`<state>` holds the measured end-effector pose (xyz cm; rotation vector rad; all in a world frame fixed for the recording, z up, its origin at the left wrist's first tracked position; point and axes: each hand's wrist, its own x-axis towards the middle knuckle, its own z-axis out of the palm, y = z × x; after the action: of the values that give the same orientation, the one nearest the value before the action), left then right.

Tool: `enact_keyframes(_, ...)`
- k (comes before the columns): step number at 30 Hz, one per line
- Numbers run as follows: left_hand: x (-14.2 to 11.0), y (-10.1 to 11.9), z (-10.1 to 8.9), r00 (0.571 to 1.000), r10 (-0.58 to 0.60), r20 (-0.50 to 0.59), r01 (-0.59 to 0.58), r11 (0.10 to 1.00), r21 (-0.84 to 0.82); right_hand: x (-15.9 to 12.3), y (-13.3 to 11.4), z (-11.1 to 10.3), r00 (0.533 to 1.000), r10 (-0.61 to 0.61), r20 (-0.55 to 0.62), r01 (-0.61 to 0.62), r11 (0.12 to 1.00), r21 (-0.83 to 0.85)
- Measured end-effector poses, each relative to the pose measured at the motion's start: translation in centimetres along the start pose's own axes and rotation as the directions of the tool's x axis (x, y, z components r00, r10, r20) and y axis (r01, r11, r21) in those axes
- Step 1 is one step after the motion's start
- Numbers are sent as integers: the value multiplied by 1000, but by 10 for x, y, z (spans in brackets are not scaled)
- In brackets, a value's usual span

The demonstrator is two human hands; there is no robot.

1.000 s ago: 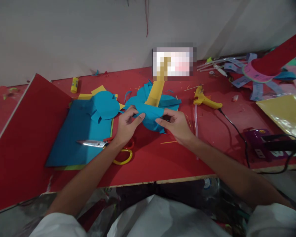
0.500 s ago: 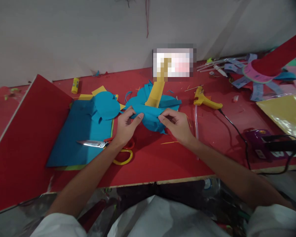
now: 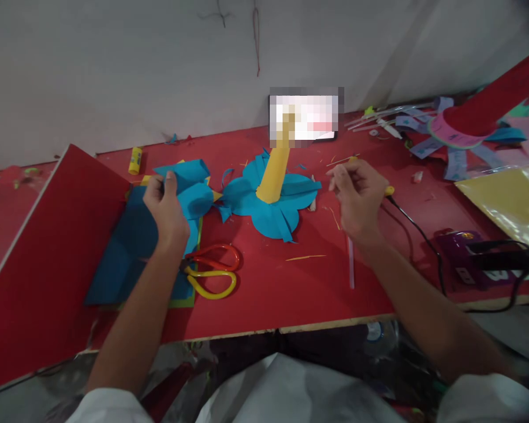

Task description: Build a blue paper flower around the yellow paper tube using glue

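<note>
My left hand is closed on a curled blue paper cut-out, held just above the blue paper sheet. My right hand lies with curled fingers over the yellow glue gun, which it mostly hides. Between the hands, a blue paper flower shape lies flat on the red table. A yellow paper cone stands at its centre. Neither hand touches the flower. Orange and yellow scissors lie just right of my left forearm.
A red board leans at the left. A yellow glue stick stands near the wall. A black cable runs to a purple power strip. A clear glue rod, a yellow foil sheet and a red paper cone with strips lie to the right.
Both hands have let go of the blue flower. The left moved left and picked up the blue cut-out; the right moved right onto the glue gun. The scissors' handles are now uncovered.
</note>
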<state>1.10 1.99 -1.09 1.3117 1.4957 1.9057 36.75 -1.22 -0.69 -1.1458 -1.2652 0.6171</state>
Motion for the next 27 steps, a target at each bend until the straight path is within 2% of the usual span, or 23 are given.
enact_keyframes(3,15,-3,-12,993,45,-109,-30,990,137,8,7,-11,985,-118,-129,110,991,-70)
enact_keyframes(5,20,-1,-19,979,111,-171,-74,976,206,11,12,-16,975,-147,-164,136,988,-79)
enact_keyframes(6,21,1,-22,980,136,-146,-98,965,245,12,15,-18,973,-151,-172,140,987,-77)
enact_keyframes(7,21,3,-24,987,151,-54,-129,947,294,13,17,-20,973,-152,-176,141,987,-75)
enact_keyframes(8,19,5,-26,983,151,100,-177,922,345,13,19,-21,974,-150,-172,138,987,-78)
enact_keyframes(9,17,8,-28,948,132,288,-245,883,402,12,20,-21,976,-147,-162,135,987,-88)
enact_keyframes(10,12,10,-30,874,82,478,-326,829,454,11,20,-21,978,-145,-149,131,986,-102)
enact_keyframes(11,7,13,-30,783,14,622,-413,759,503,10,20,-21,981,-144,-133,129,985,-116)
enact_keyframes(12,1,16,-31,697,-76,713,-494,670,554,9,19,-20,983,-142,-112,128,984,-126)
enact_keyframes(13,-6,19,-31,645,-175,744,-547,574,609,8,18,-18,985,-143,-94,131,983,-126)
enact_keyframes(15,-17,24,-29,623,-305,720,-589,423,689,5,15,-15,986,-153,-65,146,984,-106)
enact_keyframes(18,-22,30,-28,683,-341,646,-574,296,763,1,11,-12,986,-162,-32,159,983,-95)
enact_keyframes(22,-4,33,-35,806,-329,493,-440,226,869,-1,10,-12,988,-153,2,152,980,-124)
enact_keyframes(24,9,33,-44,868,-275,413,-361,222,906,-2,9,-12,988,-155,8,154,978,-140)
enact_keyframes(27,23,35,-58,952,-80,296,-260,299,918,-3,8,-12,987,-160,14,160,975,-156)
